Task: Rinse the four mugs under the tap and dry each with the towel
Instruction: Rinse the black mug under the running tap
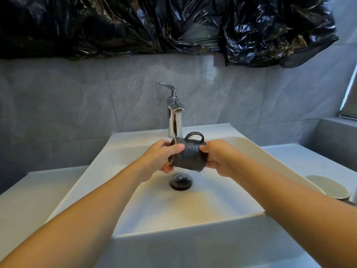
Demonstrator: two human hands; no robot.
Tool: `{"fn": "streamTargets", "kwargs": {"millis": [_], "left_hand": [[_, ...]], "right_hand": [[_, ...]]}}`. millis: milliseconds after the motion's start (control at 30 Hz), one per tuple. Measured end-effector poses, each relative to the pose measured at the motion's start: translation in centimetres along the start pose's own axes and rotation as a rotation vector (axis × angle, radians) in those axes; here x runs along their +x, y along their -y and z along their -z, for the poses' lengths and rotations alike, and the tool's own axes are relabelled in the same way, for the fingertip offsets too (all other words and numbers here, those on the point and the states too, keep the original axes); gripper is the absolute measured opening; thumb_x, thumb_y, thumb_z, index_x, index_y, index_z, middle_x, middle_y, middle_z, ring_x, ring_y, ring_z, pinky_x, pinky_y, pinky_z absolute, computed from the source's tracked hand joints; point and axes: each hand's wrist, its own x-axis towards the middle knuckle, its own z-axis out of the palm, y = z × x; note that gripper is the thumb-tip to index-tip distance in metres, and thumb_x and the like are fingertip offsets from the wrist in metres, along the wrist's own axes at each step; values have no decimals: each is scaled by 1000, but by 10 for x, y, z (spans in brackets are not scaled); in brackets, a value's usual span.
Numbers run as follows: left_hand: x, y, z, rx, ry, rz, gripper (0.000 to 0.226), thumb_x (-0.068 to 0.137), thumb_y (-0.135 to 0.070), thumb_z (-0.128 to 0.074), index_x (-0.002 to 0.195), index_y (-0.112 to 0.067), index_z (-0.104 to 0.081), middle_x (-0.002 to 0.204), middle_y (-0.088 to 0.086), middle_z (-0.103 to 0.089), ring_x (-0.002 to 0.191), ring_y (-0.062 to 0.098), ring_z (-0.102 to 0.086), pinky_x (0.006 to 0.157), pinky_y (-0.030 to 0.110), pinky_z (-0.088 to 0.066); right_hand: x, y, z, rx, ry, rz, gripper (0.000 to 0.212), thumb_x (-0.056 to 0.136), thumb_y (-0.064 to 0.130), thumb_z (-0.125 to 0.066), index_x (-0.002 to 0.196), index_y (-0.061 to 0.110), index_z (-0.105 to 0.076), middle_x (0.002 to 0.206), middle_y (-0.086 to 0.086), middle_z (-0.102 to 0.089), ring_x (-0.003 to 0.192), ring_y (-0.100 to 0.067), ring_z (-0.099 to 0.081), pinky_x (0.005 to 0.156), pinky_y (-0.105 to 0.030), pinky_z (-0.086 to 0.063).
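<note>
left hand (156,159) fingers curled round dark mug (188,156) rim | right hand (219,159) fingers gripping its base | mug sideways, handle up

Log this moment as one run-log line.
step: rinse | dark mug sideways under tap | left hand, right hand grip it | over sink

Words: none to read
Numbers: none to read
Brands or signs: none on the mug (188,155) or tap (174,115)

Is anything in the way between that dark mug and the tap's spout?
Nothing visible. The dark textured mug, on its side in the left hand and right hand, sits directly beneath the chrome tap, over the white sink.
</note>
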Motion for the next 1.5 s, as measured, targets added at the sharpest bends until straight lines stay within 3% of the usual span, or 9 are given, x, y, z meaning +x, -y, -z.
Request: {"fn": "streamTargets", "kwargs": {"millis": [133, 267, 467, 567, 633, 800, 933, 1300, 1500], "left_hand": [[-4, 1, 4, -92, 146, 23, 54, 89, -32, -72, 136, -24, -46, 120, 19, -63, 90, 30, -66, 75, 35, -56], [-1, 2, 1, -145, 194, -13, 77, 73, -19, -76, 141, -31, -42, 122, 18, -64, 98, 32, -68, 83, 39, -57], [-3, -6, -7, -219, 128, 45, 48, 88, -22, -74, 129, -19, -49, 123, 14, -62, 113, 35, -62, 89, 44, -59], [-1, -7, -10, -168, 84, 45, 45, 85, -27, -77, 122, -20, -51, 121, 13, -62, 110, 34, -64, 83, 42, -61], [0, -8, -9, -124, 26, 29, 48, 81, -31, -80, 120, -22, -52, 120, 13, -64, 107, 32, -65, 73, 36, -60], [-2, -11, -16, 115, -149, -83, 52, 72, -41, -83, 113, -28, -54, 104, 2, -64, 92, 24, -67, 64, 30, -56], [-5, -16, -19, 258, -250, -175, 51, 66, -45, -85, 106, -26, -60, 103, -7, -65, 92, 14, -64, 73, 32, -57], [-11, -21, -19, 290, -257, -180, 50, 64, -46, -84, 101, -24, -60, 99, -6, -65, 89, 12, -63, 69, 30, -56], [-10, -18, -16, 214, -181, -90, 36, 78, -41, -77, 103, -18, -63, 98, -1, -68, 88, 16, -63, 61, 25, -46]], "right_hand": [[3, -1, 1, 62, -3, -12, 20, 100, 3, -50, 119, 2, -58, 114, -16, -66, 96, -30, -65, 71, -38, -57], [1, 2, 2, 106, -10, -49, 8, 100, 6, -53, 105, 4, -59, 105, -13, -69, 88, -26, -67, 69, -37, -56], [0, 6, 0, -12, -79, 12, 21, 98, 22, -61, 110, 5, -61, 100, -10, -70, 88, -25, -67, 82, -39, -58], [-6, 6, 0, -68, -70, 36, 17, 98, 18, -60, 109, 5, -59, 99, -10, -68, 79, -20, -62, 58, -30, -53], [-7, 4, 0, -91, -39, 49, 13, 98, 10, -58, 110, 3, -59, 106, -14, -67, 80, -22, -63, 54, -30, -52], [-7, 0, -1, -178, 28, -25, 14, 102, 8, -49, 115, 3, -52, 107, -17, -67, 102, -34, -66, 77, -38, -57], [-8, -4, 0, -212, 103, -117, 23, 101, 2, -40, 123, 1, -47, 117, -22, -64, 105, -37, -66, 101, -48, -51], [-7, -8, -3, -311, 123, -148, 25, 98, -4, -38, 120, 0, -49, 116, -23, -67, 95, -34, -71, 96, -47, -55], [-6, -9, -3, -472, 53, -82, 15, 94, -4, -42, 94, 1, -56, 92, -19, -72, 89, -31, -74, 94, -45, -56]]}}
